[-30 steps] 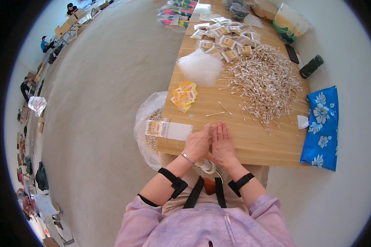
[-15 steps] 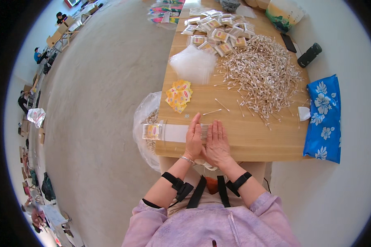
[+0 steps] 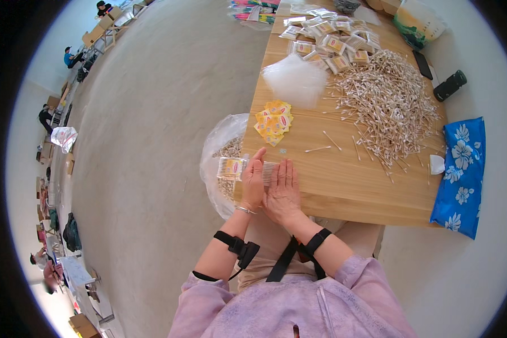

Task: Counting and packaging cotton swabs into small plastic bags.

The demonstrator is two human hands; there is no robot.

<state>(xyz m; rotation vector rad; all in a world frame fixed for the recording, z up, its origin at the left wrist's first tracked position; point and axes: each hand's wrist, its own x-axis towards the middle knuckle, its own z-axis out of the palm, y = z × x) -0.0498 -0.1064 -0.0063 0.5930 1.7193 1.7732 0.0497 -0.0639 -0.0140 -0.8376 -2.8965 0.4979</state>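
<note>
My left hand (image 3: 253, 183) stands on edge at the table's left side, fingers straight, next to a clear packet (image 3: 231, 168) of cotton swabs with a yellow card. That packet sticks out past the table edge. My right hand (image 3: 283, 193) lies flat, fingers together. A row of cotton swabs (image 3: 268, 173) shows between the hands, partly covered by them. How far the row reaches under my left hand is hidden. Beyond the hands lie yellow cards (image 3: 274, 123), a stack of clear plastic bags (image 3: 294, 80) and a few loose swabs (image 3: 318, 149).
A large swab heap (image 3: 386, 107) covers the table's right half, with filled packets (image 3: 332, 42) behind it. A blue flowered tissue pack (image 3: 461, 174), a dark bottle (image 3: 450, 85) and a phone (image 3: 422, 65) line the right. A plastic sack (image 3: 211, 152) of swabs stands beside the table's left edge.
Both hands have slid left across the table, with the swab row between them, up close to the packet. The clear strip that showed between packet and left hand is now covered. The view has shifted.
</note>
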